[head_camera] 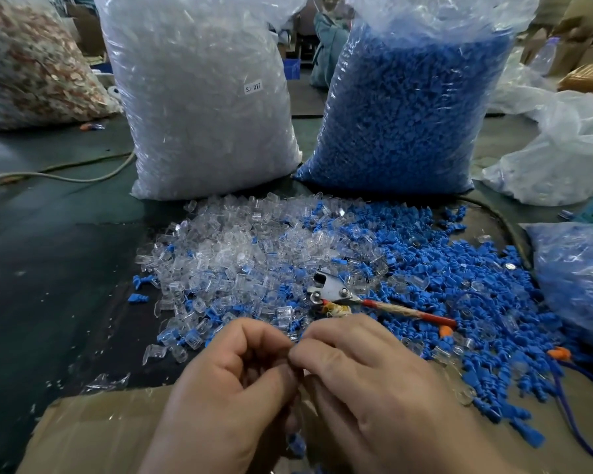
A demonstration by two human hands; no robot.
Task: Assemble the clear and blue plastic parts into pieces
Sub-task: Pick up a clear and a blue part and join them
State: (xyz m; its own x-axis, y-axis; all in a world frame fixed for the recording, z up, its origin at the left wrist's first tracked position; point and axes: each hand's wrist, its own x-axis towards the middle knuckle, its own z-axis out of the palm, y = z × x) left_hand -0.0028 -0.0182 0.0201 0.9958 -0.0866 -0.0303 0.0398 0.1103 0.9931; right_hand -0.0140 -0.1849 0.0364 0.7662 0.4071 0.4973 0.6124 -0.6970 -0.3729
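A heap of loose clear plastic parts (pixel 226 254) lies on the dark table, merging on the right into a heap of blue plastic parts (pixel 459 289). In front of the heaps my left hand (pixel 233 381) and my right hand (pixel 367 378) meet fingertip to fingertip, all fingers curled. Between the fingertips a small clear part (pixel 293 336) just shows; what else the hands hold is hidden. Below the hands a blue piece (pixel 295 441) lies on the cardboard.
A tall bag of clear parts (pixel 202 97) and a tall bag of blue parts (pixel 411 107) stand behind the heaps. Metal pliers with a red handle (pixel 339 294) lie on the pile. A bag of blue pieces (pixel 579 285) sits right. Cardboard (pixel 93 436) covers the near edge.
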